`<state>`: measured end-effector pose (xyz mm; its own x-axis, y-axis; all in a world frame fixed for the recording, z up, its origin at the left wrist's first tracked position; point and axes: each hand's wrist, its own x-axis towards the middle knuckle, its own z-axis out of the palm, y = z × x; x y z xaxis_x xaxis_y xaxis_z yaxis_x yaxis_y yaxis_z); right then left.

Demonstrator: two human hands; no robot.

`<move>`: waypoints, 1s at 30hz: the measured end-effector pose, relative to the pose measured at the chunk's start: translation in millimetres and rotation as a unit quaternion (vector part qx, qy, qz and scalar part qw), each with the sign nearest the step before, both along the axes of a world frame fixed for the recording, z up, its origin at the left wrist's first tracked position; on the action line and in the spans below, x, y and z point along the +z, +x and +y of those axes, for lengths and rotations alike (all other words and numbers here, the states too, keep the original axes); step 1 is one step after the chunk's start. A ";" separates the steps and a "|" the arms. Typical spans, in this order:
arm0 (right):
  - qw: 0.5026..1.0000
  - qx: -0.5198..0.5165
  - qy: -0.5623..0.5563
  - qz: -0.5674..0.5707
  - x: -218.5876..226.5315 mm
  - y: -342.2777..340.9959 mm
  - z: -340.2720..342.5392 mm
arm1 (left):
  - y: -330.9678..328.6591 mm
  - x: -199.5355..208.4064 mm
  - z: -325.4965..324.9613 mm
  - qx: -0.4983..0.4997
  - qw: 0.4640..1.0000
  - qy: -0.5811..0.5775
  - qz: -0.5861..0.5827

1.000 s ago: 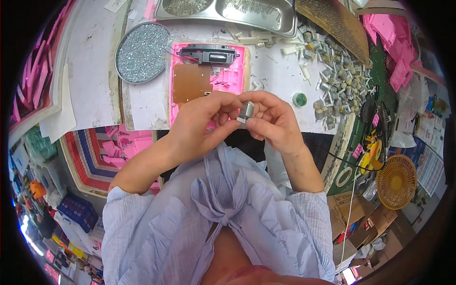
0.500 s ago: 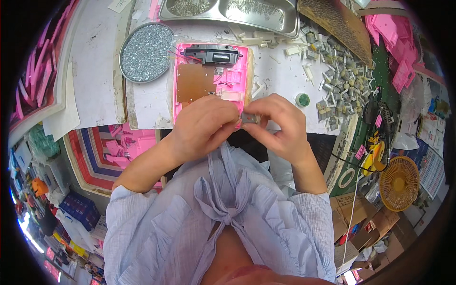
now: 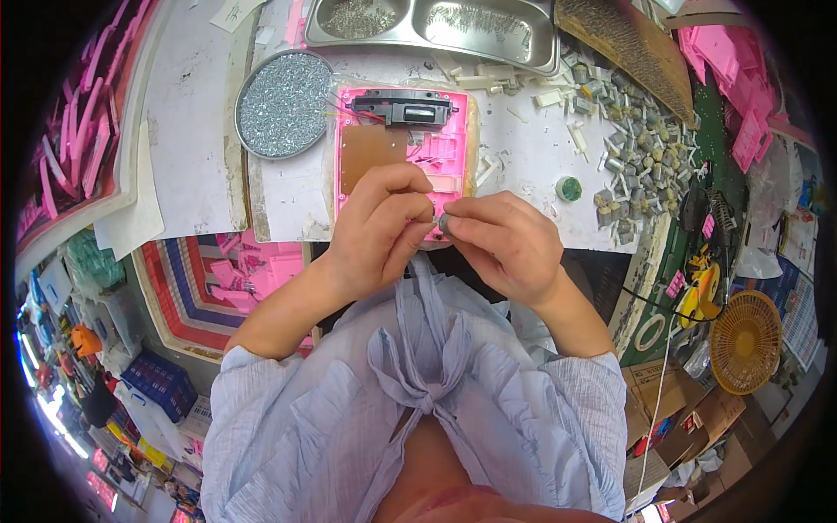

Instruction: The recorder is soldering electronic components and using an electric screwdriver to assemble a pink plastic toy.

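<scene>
Between the thumb and fingers of my right hand (image 3: 513,246) is a small grey motor (image 3: 445,224), mostly covered by the fingertips. My left hand (image 3: 377,228) is closed in a pinch close beside the motor's end; whatever it pinches is too small to make out. Both hands hover over the near edge of a pink plastic casing (image 3: 452,146), which lies open on the table. Inside the casing are a black plastic unit (image 3: 397,106) with thin wires at its left end and a flat brown board (image 3: 370,150), partly hidden by my left hand.
A round dish of small metal screws (image 3: 283,103) stands left of the casing. Beyond it is a steel tray (image 3: 418,33) with small metal parts. Many motors (image 3: 632,161) lie heaped at the right, near a small green-topped round container (image 3: 568,189). Pink parts fill a striped container (image 3: 179,288) at lower left.
My left fingers have drawn slightly away from the motor and curled higher. My right fingers now cover more of the motor. The whole view has shifted a little.
</scene>
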<state>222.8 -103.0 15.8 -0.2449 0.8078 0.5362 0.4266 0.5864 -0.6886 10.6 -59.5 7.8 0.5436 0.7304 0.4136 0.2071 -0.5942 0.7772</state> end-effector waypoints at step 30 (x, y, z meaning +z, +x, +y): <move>1.000 -0.015 0.016 -0.002 -10.6 9.6 -9.4 | 4.4 -1.0 3.5 0.004 1.000 0.009 0.016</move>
